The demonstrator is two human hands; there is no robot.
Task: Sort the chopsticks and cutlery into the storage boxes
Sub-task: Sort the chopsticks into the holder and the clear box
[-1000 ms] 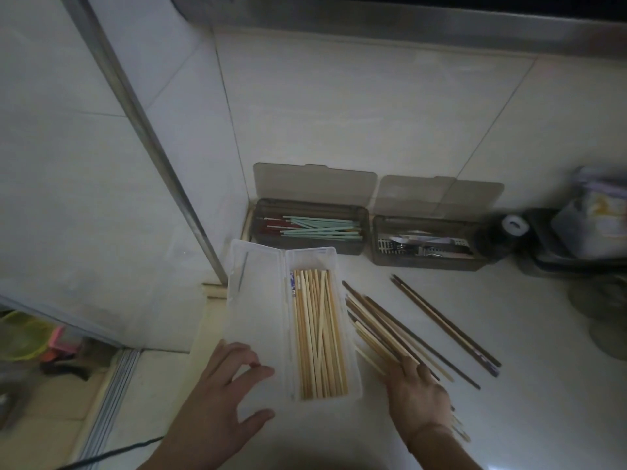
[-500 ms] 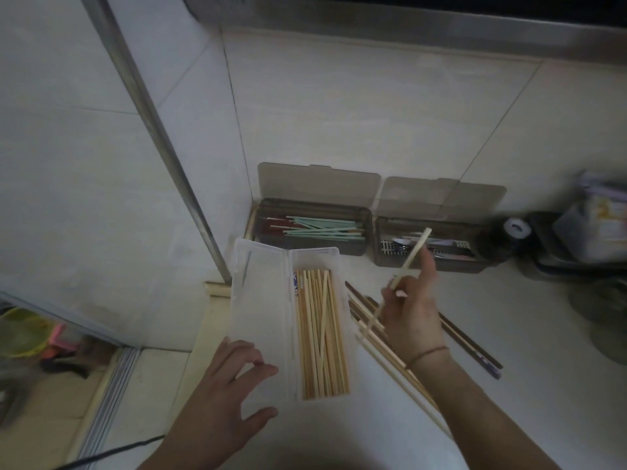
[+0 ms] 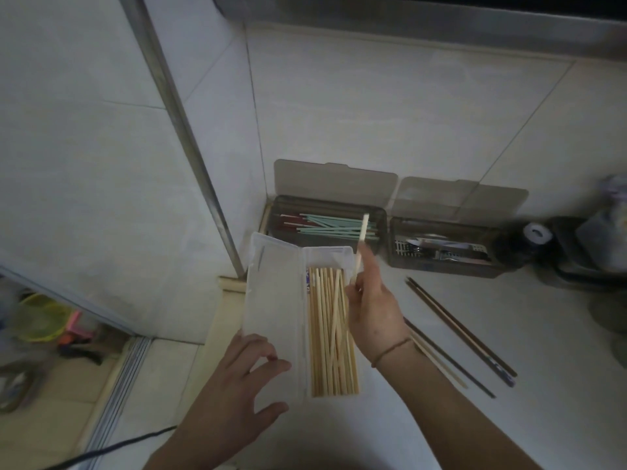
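Nearest to us, our left hand (image 3: 234, 388) lies on the flipped-open lid (image 3: 274, 300) of the clear box (image 3: 334, 257), fingers spread and relaxed, gripping nothing; fingertips touch the lid's near end. Our right hand (image 3: 375, 310) sits just right of the box, fingers curled around one pale chopstick (image 3: 360, 247). That stick stands tilted, its top end up over the far boxes and its lower end hidden behind the hand. A thin cord bracelet (image 3: 390, 349) rings the right wrist.

The clear box lies lengthwise on the white table (image 3: 509, 385), tray on the right side, lid on the left. The tray holds a bundle of light wooden chopsticks (image 3: 330, 334), mostly parallel, a few crossed. We can't read the blue-and-white item (image 3: 308, 281) at the tray's far left corner.

Right of our right arm, loose chopsticks stay on the table: a pale one and a dark one (image 3: 451, 364) partly hidden under the forearm, and a dark brown pair (image 3: 461, 327) further right, lying diagonally and apart from the boxes.

Further back, two smoky-grey boxes stand against the tiled wall, lids up. The left grey box (image 3: 281, 205) holds mint-green and red chopsticks (image 3: 332, 225). The right grey box (image 3: 441, 268) holds metal cutlery (image 3: 437, 249); single pieces are too dim to tell apart.

Far right, a dark round container (image 3: 515, 247) with a white cap touches the right grey box; whatever is past it is blurred.
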